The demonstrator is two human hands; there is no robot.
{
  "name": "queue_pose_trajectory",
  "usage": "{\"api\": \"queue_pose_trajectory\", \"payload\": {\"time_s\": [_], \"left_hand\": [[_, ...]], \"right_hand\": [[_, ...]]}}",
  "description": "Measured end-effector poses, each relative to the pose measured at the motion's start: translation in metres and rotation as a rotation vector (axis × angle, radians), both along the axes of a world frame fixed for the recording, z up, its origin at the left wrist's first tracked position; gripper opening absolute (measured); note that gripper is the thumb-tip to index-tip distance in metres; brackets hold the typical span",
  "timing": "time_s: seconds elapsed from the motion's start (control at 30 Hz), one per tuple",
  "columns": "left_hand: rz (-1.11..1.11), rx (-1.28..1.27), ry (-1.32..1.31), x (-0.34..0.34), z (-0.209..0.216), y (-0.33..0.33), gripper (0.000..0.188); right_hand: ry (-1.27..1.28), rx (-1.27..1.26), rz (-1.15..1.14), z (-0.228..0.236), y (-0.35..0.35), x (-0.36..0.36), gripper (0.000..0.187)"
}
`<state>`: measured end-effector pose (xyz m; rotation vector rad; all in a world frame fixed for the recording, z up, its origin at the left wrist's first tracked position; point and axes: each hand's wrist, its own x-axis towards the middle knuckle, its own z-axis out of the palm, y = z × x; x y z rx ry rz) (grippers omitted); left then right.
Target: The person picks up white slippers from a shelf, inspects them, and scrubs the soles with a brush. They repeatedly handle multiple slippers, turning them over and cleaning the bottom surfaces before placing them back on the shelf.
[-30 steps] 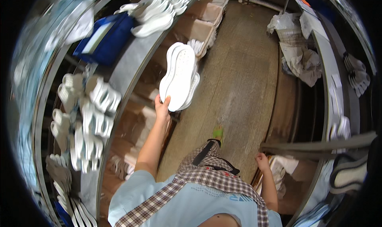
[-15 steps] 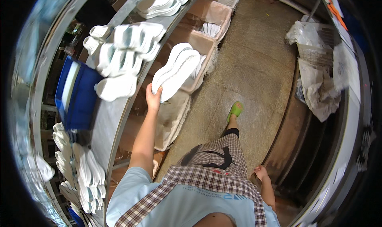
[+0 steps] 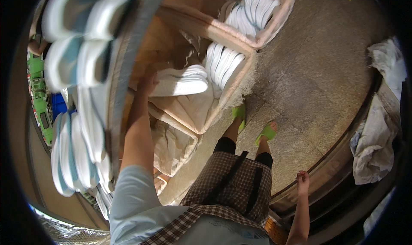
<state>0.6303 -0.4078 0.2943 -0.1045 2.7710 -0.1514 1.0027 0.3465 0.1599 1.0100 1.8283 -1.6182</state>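
Note:
My left hand reaches down into a cloth-lined bin and is closed on the near end of a pair of white shoe soles. The soles lie on their sides, one against the other, with their far ends by a row of white soles standing on edge in the same bin. Shadow covers part of the fingers. My right hand hangs low on the right, away from the bins, its fingers curled in with nothing visible in them.
A metal shelf edge runs above the bins on the left, with stacked white soles on it. Another bin beyond holds more soles. A lined bin is nearer me. Crumpled sacks hang at the right.
My left hand has lowered the pair of soles from beside the shelf into the bin. I have moved closer to the bins, and both my feet now show. My right hand stays at my side.

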Motion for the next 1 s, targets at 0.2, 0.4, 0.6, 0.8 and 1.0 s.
{"api": "queue_pose_trajectory", "payload": {"time_s": [0.2,0.4,0.6,0.8,1.0], "left_hand": [[0.552,0.134,-0.170,-0.102,-0.129,-0.011,0.046],[0.038,-0.001,-0.481,-0.119,-0.223,-0.034,0.058],[0.305,0.212,-0.419,-0.117,-0.232,-0.066,0.046],[0.395,0.429,-0.541,-0.121,-0.189,-0.094,0.041],[0.520,0.619,-0.477,-0.205,-0.232,-0.084,0.055]], "right_hand": [[-0.373,0.031,0.034,-0.033,-0.037,0.008,0.017],[-0.622,-0.017,-0.031,-0.063,-0.085,0.000,0.025],[-0.634,-0.210,-0.189,-0.093,-0.128,-0.026,0.021],[-0.668,-0.063,-0.085,-0.098,-0.125,-0.037,0.022],[-0.732,0.048,0.052,-0.107,-0.113,-0.042,0.028]]}}
